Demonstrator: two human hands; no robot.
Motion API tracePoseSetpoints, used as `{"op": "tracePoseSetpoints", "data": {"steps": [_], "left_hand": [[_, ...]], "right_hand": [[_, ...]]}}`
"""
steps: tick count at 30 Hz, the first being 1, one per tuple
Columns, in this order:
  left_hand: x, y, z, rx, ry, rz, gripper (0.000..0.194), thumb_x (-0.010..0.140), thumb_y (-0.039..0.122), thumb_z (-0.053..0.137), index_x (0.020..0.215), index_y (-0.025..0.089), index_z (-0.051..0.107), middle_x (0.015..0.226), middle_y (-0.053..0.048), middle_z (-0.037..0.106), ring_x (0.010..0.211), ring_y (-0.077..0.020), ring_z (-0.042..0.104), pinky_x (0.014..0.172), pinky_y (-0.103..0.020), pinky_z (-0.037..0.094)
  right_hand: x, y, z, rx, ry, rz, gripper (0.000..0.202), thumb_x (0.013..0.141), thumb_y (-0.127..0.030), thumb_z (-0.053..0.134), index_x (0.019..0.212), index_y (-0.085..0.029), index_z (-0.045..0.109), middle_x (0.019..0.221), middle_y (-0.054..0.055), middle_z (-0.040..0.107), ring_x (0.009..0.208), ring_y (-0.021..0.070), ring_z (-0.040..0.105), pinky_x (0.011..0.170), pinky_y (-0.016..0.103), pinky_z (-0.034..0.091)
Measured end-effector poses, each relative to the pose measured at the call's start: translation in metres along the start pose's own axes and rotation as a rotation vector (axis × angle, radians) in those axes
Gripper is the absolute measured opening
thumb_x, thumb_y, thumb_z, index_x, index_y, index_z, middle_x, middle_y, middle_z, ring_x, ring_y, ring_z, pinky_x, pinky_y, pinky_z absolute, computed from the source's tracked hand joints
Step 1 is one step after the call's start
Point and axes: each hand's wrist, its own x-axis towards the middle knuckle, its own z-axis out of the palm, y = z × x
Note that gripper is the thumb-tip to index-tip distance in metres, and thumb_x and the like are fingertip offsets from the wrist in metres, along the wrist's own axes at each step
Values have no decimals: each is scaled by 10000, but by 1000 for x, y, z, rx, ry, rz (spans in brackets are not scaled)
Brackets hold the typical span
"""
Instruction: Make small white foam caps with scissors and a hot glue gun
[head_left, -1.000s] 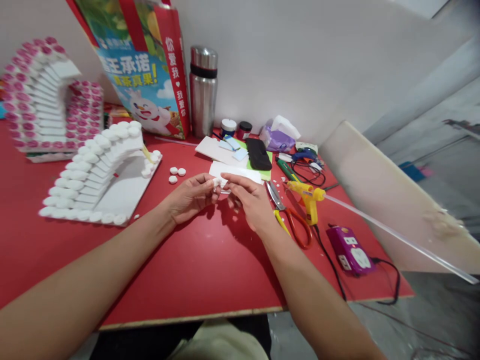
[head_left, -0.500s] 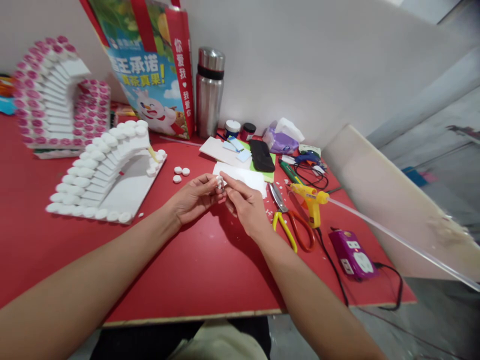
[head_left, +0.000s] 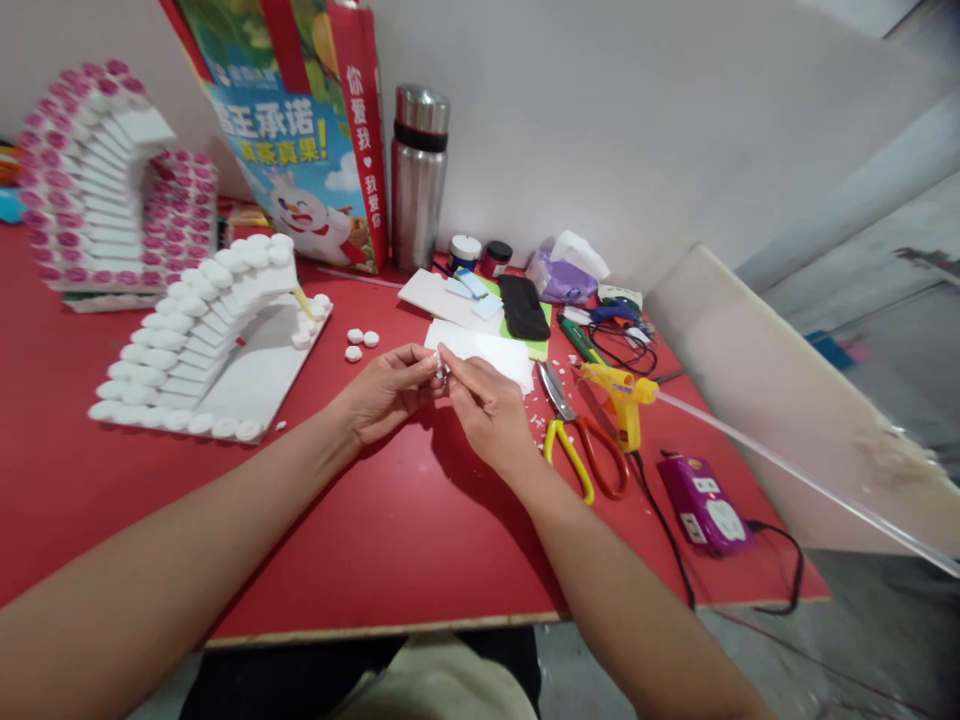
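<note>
My left hand [head_left: 390, 392] pinches a small white piece [head_left: 439, 368] between thumb and fingers over the red table. My right hand [head_left: 489, 405] meets it there, its fingers closed at the same piece; fingers hide most of the piece, so its exact shape cannot be made out. To the left of my hands lie a few white round pieces [head_left: 354, 353]. Farther left is a white curved staircase model [head_left: 202, 345] on a flat white base, edged with similar round pieces. A white sheet [head_left: 484, 352] lies just behind my fingers.
Pliers-like shears [head_left: 570, 430], a yellow glue gun [head_left: 619, 395] and a purple power box [head_left: 705, 505] with cords stand on the right. Behind are a steel flask [head_left: 420, 185], a printed bag [head_left: 300, 150], a black case [head_left: 523, 308] and a pink-and-white model [head_left: 56, 190].
The view has shifted very slightly. Both hands stay together at the small white piece, with only a slight change in the fingers.
</note>
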Motion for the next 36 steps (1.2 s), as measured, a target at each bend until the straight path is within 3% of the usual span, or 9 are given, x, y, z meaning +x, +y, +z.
{"op": "tracePoseSetpoints", "data": {"steps": [15, 22, 25, 30, 36], "left_hand": [[2, -1, -1, 23, 23, 12, 310, 651, 254, 939, 799, 106, 710, 669, -7, 663, 602, -76, 607, 648, -197, 540], [0, -2, -4, 412, 75, 223, 303, 707, 310, 890, 882, 146, 706, 745, 2, 680, 609, -102, 622, 593, -218, 502], [0, -3, -2, 580, 58, 345, 291, 727, 330, 869, 865, 147, 689, 740, 2, 666, 624, -107, 602, 603, -228, 489], [-1, -3, -1, 786, 24, 524, 247, 763, 320, 838, 844, 147, 682, 746, -2, 641, 669, -114, 564, 610, -231, 447], [-2, -1, -3, 928, 7, 616, 204, 810, 309, 799, 851, 145, 684, 750, -10, 648, 679, -118, 549, 630, -244, 428]], "right_hand": [[0, 1, 1, -179, -11, -92, 487, 976, -163, 453, 1427, -243, 619, 951, 54, 667, 819, 158, 624, 791, 285, 519], [0, 3, -9, -352, -25, -132, 452, 961, -165, 478, 1373, -184, 665, 1000, 91, 686, 871, 188, 643, 799, 311, 520], [1, 3, -13, -218, 32, -116, 405, 943, -132, 494, 1269, -191, 727, 982, 74, 693, 855, 166, 648, 796, 300, 524], [4, 1, -14, 69, 100, 52, 299, 928, -134, 526, 1084, -215, 768, 920, 37, 695, 782, 140, 652, 702, 275, 515], [4, -3, -14, 87, 71, 66, 274, 897, -109, 525, 991, -199, 766, 921, 41, 701, 763, 139, 646, 667, 270, 497]]}}
